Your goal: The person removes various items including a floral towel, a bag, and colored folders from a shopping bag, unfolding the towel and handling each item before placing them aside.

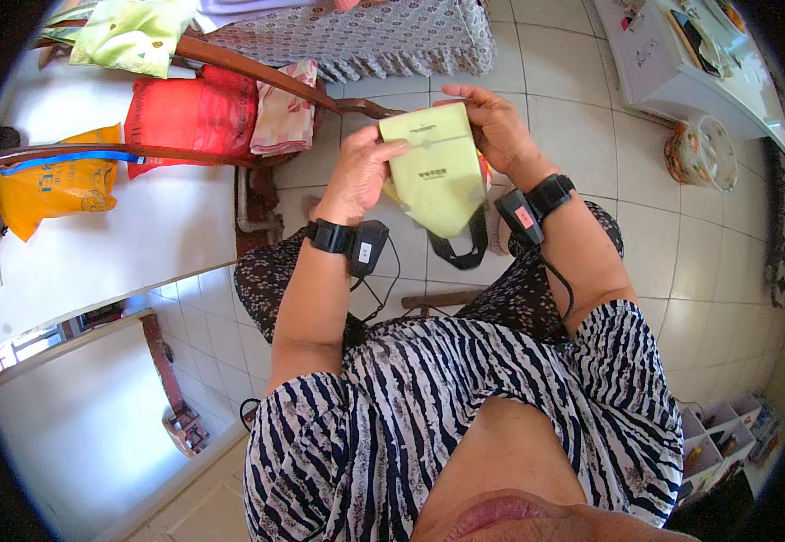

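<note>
A pale yellow-green folded bag with printed writing is held up before my chest, its black strap hanging in a loop below it. My left hand grips the bag's left edge, the thumb lying across its face. At the upper right edge, my right hand supports the bag from the side, with some fingers raised beyond it and others hidden behind. Something red and yellow shows behind the bag's right edge; what it is cannot be told. Both wrists wear black straps with small black devices.
To the left, a wooden rail runs by a red plastic bag, a folded patterned cloth and an orange bag. A cloth-covered surface is ahead. A floral waste bin stands right, near a white cabinet.
</note>
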The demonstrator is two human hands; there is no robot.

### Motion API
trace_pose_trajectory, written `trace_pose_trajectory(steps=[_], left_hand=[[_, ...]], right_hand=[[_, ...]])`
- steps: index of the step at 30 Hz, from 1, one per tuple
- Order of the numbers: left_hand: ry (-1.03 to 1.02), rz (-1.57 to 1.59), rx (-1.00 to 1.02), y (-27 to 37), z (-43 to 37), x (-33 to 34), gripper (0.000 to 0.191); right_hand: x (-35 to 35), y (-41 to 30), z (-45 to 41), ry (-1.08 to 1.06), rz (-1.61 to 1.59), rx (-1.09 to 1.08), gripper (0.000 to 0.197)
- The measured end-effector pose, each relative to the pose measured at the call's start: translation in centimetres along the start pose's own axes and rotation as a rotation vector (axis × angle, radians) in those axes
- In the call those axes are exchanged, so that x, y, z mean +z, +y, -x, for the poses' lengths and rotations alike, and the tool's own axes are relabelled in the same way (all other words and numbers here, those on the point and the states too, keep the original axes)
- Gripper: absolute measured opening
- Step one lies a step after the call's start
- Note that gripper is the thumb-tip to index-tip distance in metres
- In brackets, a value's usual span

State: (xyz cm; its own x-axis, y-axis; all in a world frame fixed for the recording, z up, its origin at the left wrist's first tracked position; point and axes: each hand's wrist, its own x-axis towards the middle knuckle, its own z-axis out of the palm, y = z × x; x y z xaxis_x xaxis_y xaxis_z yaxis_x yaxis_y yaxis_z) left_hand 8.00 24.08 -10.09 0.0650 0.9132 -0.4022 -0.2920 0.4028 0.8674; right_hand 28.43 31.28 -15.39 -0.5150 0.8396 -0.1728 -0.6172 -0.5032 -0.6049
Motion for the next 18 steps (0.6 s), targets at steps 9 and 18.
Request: trace_pose_trajectory(steps=[9, 18], left_hand=[[0.171, 0.027, 0.124, -1.8, 0.3, -1.8, 0.047], [0.451, 0.049, 0.257, -3.3, 2.6, -5.9, 0.039]], right_hand=[[-1.2, 4.2, -0.3, -0.143, 0.216, 0.171, 0.039], [2.7, 2.8, 2.0, 0.109, 0.510, 0.225, 0.048]])
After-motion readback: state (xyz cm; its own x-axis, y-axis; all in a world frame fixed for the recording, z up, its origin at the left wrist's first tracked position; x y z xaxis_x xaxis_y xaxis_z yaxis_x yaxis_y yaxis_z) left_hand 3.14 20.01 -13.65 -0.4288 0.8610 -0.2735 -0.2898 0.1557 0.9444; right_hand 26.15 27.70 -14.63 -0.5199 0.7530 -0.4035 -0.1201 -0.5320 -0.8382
